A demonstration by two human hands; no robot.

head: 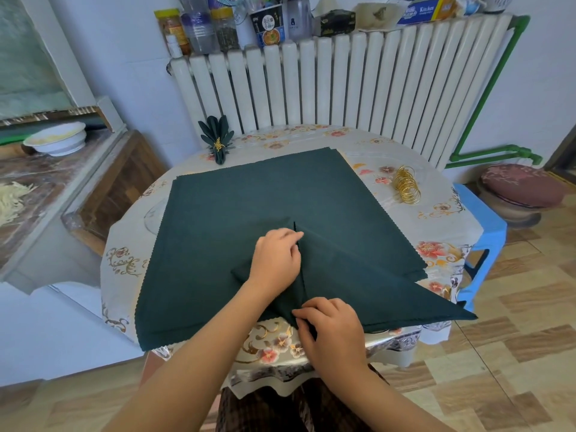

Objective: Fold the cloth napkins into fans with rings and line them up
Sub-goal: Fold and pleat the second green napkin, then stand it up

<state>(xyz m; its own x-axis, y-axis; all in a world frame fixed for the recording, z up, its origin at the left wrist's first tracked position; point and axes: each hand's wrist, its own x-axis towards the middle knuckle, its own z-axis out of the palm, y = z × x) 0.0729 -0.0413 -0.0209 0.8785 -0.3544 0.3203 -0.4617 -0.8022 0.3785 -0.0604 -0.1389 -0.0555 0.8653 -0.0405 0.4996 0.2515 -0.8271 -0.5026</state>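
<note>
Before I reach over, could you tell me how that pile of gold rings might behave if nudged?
The gold rings look like thin round hoops, so some would probably roll or scatter. They lie loosely heaped on the glossy tablecloth, so they may slide easily.

napkins (249,194): matt dark green cloth
rings (406,185): shiny gold metal
tablecloth (436,213): glossy floral plastic
stool (480,219): smooth blue plastic

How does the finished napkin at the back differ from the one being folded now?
The finished napkin fan stands pleated in a gold ring, untouched; the napkin being folded lies flat, triangular, ringless, pinched by the left hand and right hand. Both are dark green cloth.
</note>
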